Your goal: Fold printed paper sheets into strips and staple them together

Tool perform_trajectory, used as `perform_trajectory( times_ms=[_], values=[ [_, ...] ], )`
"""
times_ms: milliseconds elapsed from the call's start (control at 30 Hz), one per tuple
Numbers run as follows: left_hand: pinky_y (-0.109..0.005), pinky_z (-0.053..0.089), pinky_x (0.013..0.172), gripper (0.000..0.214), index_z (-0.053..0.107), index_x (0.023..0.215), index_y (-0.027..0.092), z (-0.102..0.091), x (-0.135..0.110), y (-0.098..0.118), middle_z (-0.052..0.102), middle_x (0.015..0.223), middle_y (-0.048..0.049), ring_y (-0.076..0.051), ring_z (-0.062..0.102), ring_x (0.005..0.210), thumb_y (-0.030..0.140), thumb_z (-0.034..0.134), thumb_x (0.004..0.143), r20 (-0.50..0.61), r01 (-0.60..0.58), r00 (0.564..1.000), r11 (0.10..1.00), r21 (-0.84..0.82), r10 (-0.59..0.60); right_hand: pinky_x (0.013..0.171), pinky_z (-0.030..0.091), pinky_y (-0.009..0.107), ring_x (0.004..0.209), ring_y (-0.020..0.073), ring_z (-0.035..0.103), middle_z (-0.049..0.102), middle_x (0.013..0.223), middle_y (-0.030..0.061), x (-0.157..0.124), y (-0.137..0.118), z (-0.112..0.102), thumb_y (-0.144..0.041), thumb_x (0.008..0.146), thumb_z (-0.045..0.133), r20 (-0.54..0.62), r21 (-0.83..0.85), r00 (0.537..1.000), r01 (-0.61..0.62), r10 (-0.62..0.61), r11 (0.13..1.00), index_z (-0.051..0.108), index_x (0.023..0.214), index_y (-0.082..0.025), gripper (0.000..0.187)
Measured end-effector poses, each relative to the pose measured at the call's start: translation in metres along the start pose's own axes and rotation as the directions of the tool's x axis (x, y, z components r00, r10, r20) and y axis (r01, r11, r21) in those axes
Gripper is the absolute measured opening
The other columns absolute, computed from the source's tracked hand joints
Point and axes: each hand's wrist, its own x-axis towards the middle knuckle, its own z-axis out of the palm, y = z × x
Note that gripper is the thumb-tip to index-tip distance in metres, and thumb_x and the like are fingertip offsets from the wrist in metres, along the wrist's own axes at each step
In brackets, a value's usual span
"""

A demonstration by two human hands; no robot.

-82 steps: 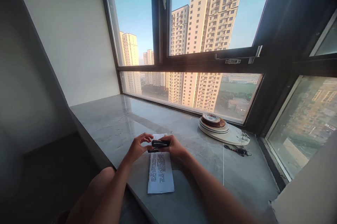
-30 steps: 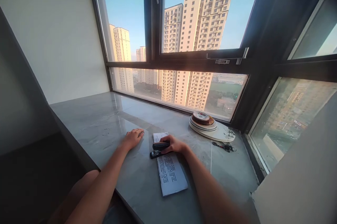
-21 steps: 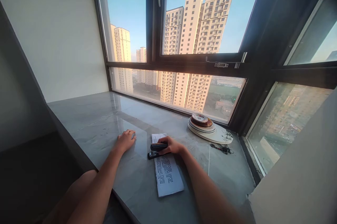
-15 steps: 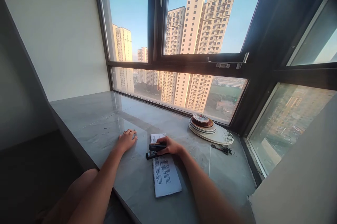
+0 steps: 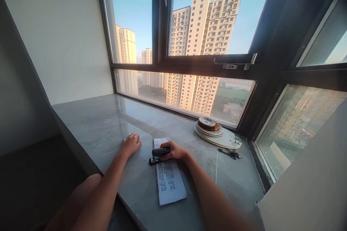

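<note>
My right hand (image 5: 173, 150) is closed round a black stapler (image 5: 158, 155) whose jaws gape apart over the left edge of a folded sheet of printed paper (image 5: 168, 178). The paper lies lengthwise on the grey stone window ledge (image 5: 103, 122). My left hand (image 5: 131, 144) rests flat on the ledge a short way left of the stapler, fingers stretched out and holding nothing.
A stack of round plates (image 5: 210, 126) sits on a white board (image 5: 230, 140) at the back right, near the window. A small dark object with cords (image 5: 230, 153) lies in front of it. The ledge's front edge drops off at the left.
My left hand has let go of the stapler and moved left to lie flat on the ledge. The stapler, held by my right hand, now gapes open over the paper's edge.
</note>
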Motion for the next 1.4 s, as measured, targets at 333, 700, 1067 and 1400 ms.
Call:
perform_trajectory(
  times_ms=[333,700,1067,1400],
  values=[
    [-0.033,0.049,0.102,0.042,0.077,0.103,0.023,-0.011,-0.003,0.029,0.072,0.120,-0.0072,-0.024,0.064,0.114,0.041,0.040,0.101,-0.083,-0.184,0.982,0.966,-0.181,0.171,0.063,0.035,0.023,0.069,0.0116,0.046,0.054,0.073,-0.0053,0.001,0.002,0.001,-0.045,0.064,0.089,-0.005,-0.024,1.000,0.024,-0.024,0.999,0.068,0.086,-0.017,0.041],
    [-0.040,0.045,0.106,0.036,0.070,0.127,0.025,0.003,-0.020,0.053,0.066,0.125,-0.0089,-0.028,0.057,0.121,0.040,0.060,0.095,0.060,-0.379,0.917,0.906,-0.187,0.395,0.063,0.039,0.027,0.067,0.0146,0.053,0.062,0.072,-0.0019,-0.007,0.000,0.000,-0.034,0.052,0.093,-0.207,0.284,0.978,0.076,-0.016,0.956,0.076,0.081,-0.013,0.039],
    [-0.044,0.042,0.116,0.034,0.068,0.128,0.026,-0.002,-0.037,0.073,0.060,0.143,-0.0078,-0.025,0.055,0.131,0.036,0.051,0.101,-0.028,-0.589,0.787,0.737,-0.332,0.617,0.078,0.049,0.033,0.082,0.0213,0.064,0.073,0.089,0.0023,-0.013,0.014,-0.021,-0.024,0.060,0.076,-0.843,0.345,0.527,0.386,0.102,0.856,0.076,0.092,-0.019,0.032],
    [-0.055,0.020,0.127,0.063,0.047,0.152,0.033,-0.002,-0.062,0.077,0.042,0.163,-0.0066,-0.033,0.035,0.152,0.054,0.061,0.095,0.181,-0.619,0.733,0.754,-0.220,0.655,0.069,0.047,0.035,0.072,0.0229,0.061,0.070,0.073,0.0021,-0.025,0.022,-0.029,-0.020,0.063,0.067,-0.889,-0.160,0.446,-0.089,-0.104,0.983,0.079,0.087,-0.016,0.028]
  ],
)
